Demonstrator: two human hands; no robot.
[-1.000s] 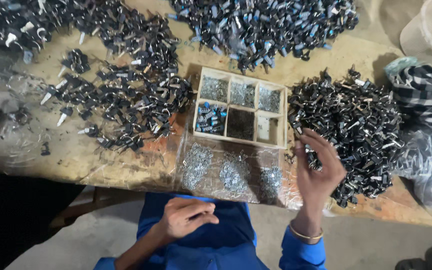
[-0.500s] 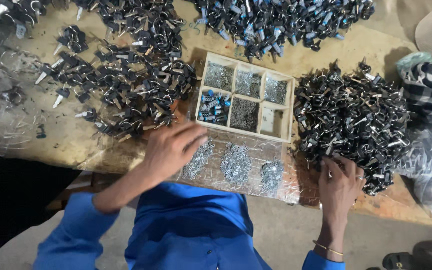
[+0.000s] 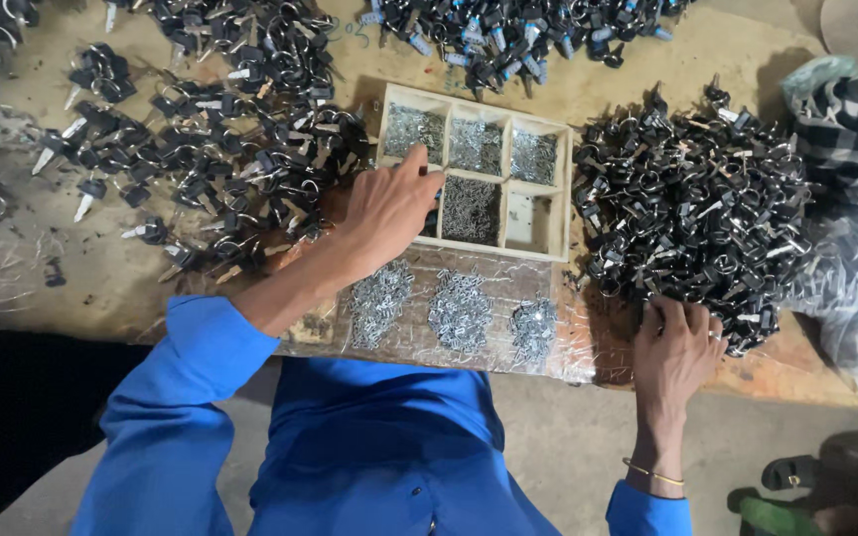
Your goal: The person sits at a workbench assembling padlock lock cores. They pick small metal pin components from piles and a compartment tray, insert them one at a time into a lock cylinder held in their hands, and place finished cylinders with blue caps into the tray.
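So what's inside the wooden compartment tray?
The wooden tray has six compartments. The three at the back and the front middle one hold small silvery metal parts; the front right looks nearly bare. The left hand covers the front left one, so its contents are hidden.

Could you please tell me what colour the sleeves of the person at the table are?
Bright blue sleeves, clearest in the head view, the only one.

Black-headed keys, a pale wooden tray, blue sleeves, a black-and-white checked cloth, silver pins.
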